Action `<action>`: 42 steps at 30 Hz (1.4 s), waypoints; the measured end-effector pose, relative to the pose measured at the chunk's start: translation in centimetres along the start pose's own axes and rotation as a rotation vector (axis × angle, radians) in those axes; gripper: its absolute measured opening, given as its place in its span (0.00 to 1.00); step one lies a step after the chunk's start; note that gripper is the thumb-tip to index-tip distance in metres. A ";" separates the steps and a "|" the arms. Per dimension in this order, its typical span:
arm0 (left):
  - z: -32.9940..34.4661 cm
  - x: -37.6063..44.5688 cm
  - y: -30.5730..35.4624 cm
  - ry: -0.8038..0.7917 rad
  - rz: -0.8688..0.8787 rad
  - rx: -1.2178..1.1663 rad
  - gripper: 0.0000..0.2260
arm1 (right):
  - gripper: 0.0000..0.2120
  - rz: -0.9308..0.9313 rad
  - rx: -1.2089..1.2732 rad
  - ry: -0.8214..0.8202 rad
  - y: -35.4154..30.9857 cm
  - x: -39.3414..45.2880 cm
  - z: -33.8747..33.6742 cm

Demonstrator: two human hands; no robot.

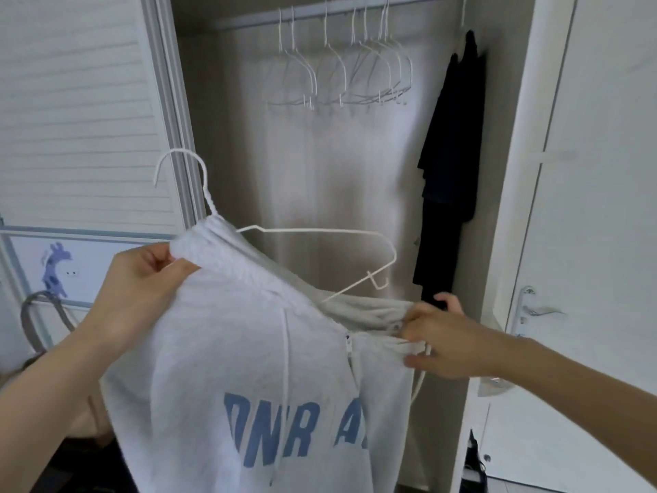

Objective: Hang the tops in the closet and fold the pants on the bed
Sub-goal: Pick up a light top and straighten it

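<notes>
The left hand (pixel 142 279) pinched one shoulder of the pale grey zip hoodie (pixel 249 386), its fingers (pixel 158 259) curled round the bunched cloth and, it seemed, the wire beneath. The right hand (pixel 441 343) gripped the other side of the neck opening, fingers closed on the fabric near the zip (pixel 347 341). The white wire hanger (pixel 320 231) lay between the two hands: its left arm was inside the garment just above the left fingers, while its right arm stood bare, above and to the left of the right fingers.

The likely failure was the hoodie sliding off. With only one shoulder seated, a heavy garment could drag off the smooth wire, or tip the hanger, if the left pinch eased before the right side was drawn over. The drawstring (pixel 286 386) hanging below could also snag the small notch hook on the bare arm.

Beyond the fingers stood the open closet (pixel 320 154), its rail (pixel 355 10) carrying a cluster of empty white hangers (pixel 341 76), with dark clothing (pixel 451 154) hung far right. A slatted door (pixel 71 101) stood left, a white door with a handle (pixel 540 311) right. No bed or pants showed.
</notes>
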State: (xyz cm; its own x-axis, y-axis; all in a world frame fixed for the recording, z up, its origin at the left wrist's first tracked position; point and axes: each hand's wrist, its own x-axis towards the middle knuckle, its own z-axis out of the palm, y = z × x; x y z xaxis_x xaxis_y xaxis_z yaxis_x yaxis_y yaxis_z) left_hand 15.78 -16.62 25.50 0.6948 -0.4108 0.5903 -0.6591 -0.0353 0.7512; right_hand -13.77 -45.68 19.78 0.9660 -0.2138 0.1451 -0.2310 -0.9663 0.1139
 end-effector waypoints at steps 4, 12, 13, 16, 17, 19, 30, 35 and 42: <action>-1.0 -0.6 -1.2 -0.001 0.069 0.191 0.07 | 0.05 -0.070 -0.145 0.219 1.6 -1.1 -2.3; 2.9 -3.2 1.6 -0.097 0.492 0.515 0.14 | 0.02 -0.220 -0.267 0.294 1.0 0.3 -5.9; 3.9 -3.7 1.9 -0.114 0.532 0.570 0.18 | 0.03 -0.237 -0.263 0.294 0.8 0.7 -6.3; 7.0 -4.8 2.8 -0.122 0.594 0.718 0.16 | 0.04 -0.307 -0.186 0.384 -0.8 1.7 -7.9; 7.7 -4.9 3.2 -0.125 0.552 0.725 0.15 | 0.04 -0.339 -0.111 0.434 -1.5 2.0 -8.2; 8.4 -4.4 3.5 -0.111 0.456 0.630 0.14 | 0.06 -0.355 0.083 0.472 -2.6 2.4 -8.5; 6.6 -1.7 4.2 0.072 0.160 0.001 0.19 | 0.26 0.678 0.865 0.077 1.6 1.4 -6.2; 5.2 -0.6 3.7 -0.003 0.260 0.100 0.15 | 0.11 0.527 0.899 0.250 1.6 1.4 -5.4; 2.0 -0.3 1.9 -0.024 0.392 0.235 0.07 | 0.15 0.344 0.942 0.420 1.8 1.8 -6.4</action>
State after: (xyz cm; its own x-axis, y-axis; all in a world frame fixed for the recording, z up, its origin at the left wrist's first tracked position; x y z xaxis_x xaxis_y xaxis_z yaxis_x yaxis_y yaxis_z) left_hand 13.75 -18.37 26.14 0.3747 -0.4550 0.8079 -0.9204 -0.0779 0.3830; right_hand -13.23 -46.88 26.51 0.7085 -0.6012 0.3695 -0.1275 -0.6241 -0.7708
